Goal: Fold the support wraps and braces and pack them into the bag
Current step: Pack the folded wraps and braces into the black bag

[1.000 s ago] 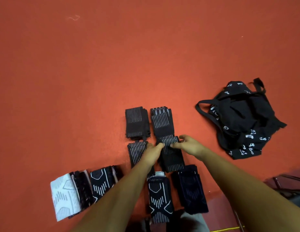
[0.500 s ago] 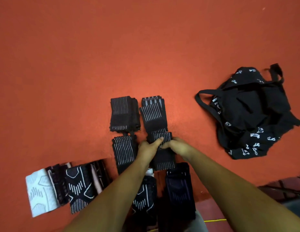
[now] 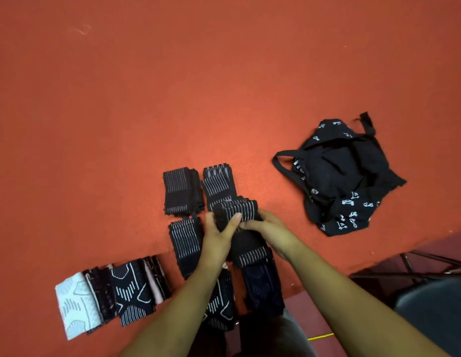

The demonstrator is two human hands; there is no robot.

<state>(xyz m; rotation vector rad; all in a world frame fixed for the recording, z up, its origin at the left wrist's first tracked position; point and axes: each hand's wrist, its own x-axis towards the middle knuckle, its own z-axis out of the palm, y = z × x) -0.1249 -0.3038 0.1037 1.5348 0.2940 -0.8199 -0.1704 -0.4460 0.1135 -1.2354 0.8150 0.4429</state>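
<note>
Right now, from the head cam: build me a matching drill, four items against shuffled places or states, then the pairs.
Items
1. black bag
2. white brace
3. striped wrap
4. chair seat

Places or states
A. gripped by the left hand and the right hand
B. bottom right corner of the view
C. left end of the row of patterned braces
D. on the red floor, right of the hands, untouched

Pairs: 1-D, 2-C, 3-A, 4-B
</note>
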